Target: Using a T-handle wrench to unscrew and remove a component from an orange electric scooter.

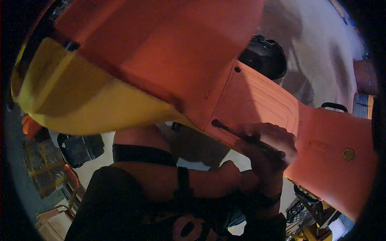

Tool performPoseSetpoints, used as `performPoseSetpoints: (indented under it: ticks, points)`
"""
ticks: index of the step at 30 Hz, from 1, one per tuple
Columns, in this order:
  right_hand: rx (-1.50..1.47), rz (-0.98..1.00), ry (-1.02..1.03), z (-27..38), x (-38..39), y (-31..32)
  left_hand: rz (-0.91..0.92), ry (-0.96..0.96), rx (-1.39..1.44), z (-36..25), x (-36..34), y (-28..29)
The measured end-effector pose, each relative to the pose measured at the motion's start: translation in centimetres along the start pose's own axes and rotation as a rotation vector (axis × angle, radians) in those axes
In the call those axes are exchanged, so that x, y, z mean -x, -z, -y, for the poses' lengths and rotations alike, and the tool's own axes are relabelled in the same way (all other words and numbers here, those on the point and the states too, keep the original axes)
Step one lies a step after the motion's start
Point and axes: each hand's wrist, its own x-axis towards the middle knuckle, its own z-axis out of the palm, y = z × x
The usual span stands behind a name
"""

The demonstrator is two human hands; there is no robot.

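Right hand (270, 145): gripping a dark rod-like tool (225, 127), fingers closed round its handle.
Tool: its tip is pressing against the ribbed orange panel (257, 98).
Left hand: cannot tell; it is not showing clearly.
Yellow panel (80, 94): lying upper left.

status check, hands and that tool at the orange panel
Right hand gripping a dark tool against the orange panel. Left hand not clearly seen. Nothing blocking.

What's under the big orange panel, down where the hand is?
Below the orange panel, pale floor shows, with a dark bag and a wire crate on it. The right hand holds a dark tool against the panel's edge. Anything directly beneath the panel is covered.
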Motion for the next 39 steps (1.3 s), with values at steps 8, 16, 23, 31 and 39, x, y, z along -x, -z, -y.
performPoseSetpoints:
  ticks: [8, 16, 23, 31, 39]
  points:
    - [-0.103, 0.066, 0.258, -3.6, 0.3, -0.4, -0.059, -0.102, -0.261, -5.6, 3.6, 4.8]
    - [0.067, 0.599, 0.041, -2.4, -3.8, 2.8, 0.117, -0.023, -0.826, -10.0, 5.9, 12.4]
    - [0.061, 0.499, 0.26, -2.8, -5.2, 1.0, -0.247, -0.178, -0.525, -5.2, 3.3, 13.5]
    - [0.115, 0.324, 0.462, -3.7, -4.6, -0.2, -0.125, -0.05, -0.408, 1.3, 5.9, 12.9]
    - [-0.293, 0.22, 0.182, -6.2, -1.5, -1.3, -0.504, -0.246, -0.881, 0.7, 2.4, 11.4]
